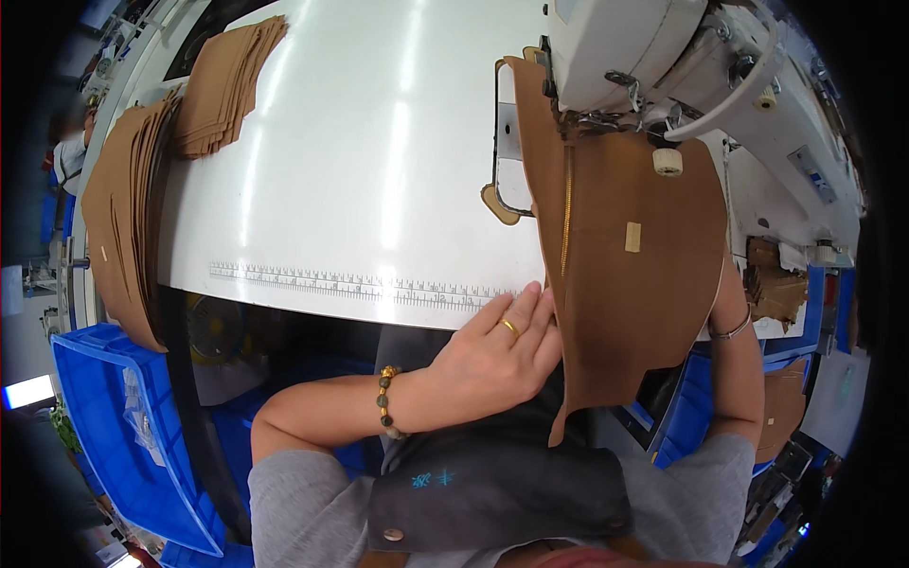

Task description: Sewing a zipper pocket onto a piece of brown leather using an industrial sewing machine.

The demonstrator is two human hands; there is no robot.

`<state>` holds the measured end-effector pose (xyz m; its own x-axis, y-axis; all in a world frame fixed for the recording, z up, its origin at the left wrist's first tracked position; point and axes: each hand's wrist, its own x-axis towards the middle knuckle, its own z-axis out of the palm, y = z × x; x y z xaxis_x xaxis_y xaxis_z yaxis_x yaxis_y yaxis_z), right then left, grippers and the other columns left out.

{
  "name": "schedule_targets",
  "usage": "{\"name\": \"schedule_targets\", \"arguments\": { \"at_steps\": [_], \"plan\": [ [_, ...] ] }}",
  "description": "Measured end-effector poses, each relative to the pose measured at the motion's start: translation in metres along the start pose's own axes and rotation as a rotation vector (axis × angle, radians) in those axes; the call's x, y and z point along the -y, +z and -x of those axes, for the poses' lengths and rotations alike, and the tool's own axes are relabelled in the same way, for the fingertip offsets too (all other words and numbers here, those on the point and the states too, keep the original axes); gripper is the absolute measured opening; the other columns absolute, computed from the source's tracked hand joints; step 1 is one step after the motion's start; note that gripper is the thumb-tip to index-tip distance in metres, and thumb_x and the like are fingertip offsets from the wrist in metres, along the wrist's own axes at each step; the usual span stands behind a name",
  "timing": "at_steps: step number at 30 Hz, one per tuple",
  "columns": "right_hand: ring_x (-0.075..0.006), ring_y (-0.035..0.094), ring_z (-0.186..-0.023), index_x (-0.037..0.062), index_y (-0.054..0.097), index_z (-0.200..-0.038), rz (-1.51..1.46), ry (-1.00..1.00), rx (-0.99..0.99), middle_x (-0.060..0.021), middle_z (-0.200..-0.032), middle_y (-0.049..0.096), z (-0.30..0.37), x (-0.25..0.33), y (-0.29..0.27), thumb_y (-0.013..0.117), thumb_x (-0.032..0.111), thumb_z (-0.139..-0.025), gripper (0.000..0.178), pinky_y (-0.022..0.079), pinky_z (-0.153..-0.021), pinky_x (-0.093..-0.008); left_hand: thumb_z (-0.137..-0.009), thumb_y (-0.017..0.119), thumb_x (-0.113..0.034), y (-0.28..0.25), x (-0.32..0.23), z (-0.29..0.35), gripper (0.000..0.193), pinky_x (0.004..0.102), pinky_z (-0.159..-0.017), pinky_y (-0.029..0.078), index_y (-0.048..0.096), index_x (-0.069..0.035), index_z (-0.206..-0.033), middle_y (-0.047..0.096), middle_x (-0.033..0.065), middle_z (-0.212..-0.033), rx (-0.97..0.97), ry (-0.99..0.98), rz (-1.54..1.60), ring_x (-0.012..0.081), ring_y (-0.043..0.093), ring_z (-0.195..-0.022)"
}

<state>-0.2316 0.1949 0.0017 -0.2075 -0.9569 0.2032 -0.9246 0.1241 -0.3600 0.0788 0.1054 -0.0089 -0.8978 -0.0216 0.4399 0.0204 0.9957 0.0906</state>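
A large brown panel (630, 312), like leather, lies under the sewing machine's head (630, 57) and hangs past the table's front edge. A gold zipper (567, 208) runs lengthwise near its left side, and a small beige tab (633, 237) sits on its face. My left hand (507, 346) rests at the panel's left edge with its fingers stretched out, fingertips on the table by the zipper's lower end. My right hand (727, 284) is at the panel's right edge; the panel covers its fingers, so their pose is hidden.
The white table (331, 170) carries a printed ruler (360, 285) along its front edge. Brown cut pieces (227, 90) are stacked at the far left, with a larger bundle (128, 218) draped beside them. A blue crate (133, 426) stands lower left. More brown pieces (776, 284) lie at the right.
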Motion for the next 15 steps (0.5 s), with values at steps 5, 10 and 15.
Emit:
{"name": "schedule_targets", "arguments": {
  "at_steps": [5, 10, 15],
  "plan": [
    [-0.0342, 0.069, -0.116, -0.0015, 0.065, -0.132, 0.109, 0.014, -0.051, -0.0209, -0.123, 0.07, 0.006, -0.018, -0.018, 0.055, 0.018, -0.107, 0.033, 0.055, -0.096, -0.039, -0.088, 0.063, -0.013, 0.001, 0.003, 0.005, 0.032, 0.0435, -0.096, 0.056, 0.071, 0.005, -0.114, 0.074, 0.0227, -0.119, 0.003, 0.023, 0.043, 0.0354, 0.069, -0.121],
    [-0.0351, 0.069, -0.114, -0.0022, 0.065, -0.13, 0.082, 0.387, -0.434, -0.0191, -0.121, 0.071, 0.031, 0.003, -0.052, 0.058, 0.017, -0.104, 0.033, 0.053, -0.1, -0.0428, -0.081, 0.064, -0.012, 0.001, 0.004, 0.015, 0.042, 0.0479, -0.1, 0.056, 0.071, 0.006, -0.119, 0.072, 0.0236, -0.123, 0.026, 0.058, 0.078, 0.039, 0.067, -0.124],
    [-0.0336, 0.067, -0.115, 0.0079, 0.069, -0.129, -0.066, -0.058, -0.089, -0.0147, -0.132, 0.066, 0.064, 0.089, -0.007, 0.073, 0.027, -0.095, 0.04, 0.055, -0.098, -0.0452, -0.079, 0.07, -0.015, -0.003, 0.004, 0.019, 0.044, 0.0493, -0.102, 0.058, 0.072, 0.003, -0.119, 0.071, 0.0206, -0.124, 0.029, 0.046, 0.127, 0.0375, 0.069, -0.12]
  ]
}}
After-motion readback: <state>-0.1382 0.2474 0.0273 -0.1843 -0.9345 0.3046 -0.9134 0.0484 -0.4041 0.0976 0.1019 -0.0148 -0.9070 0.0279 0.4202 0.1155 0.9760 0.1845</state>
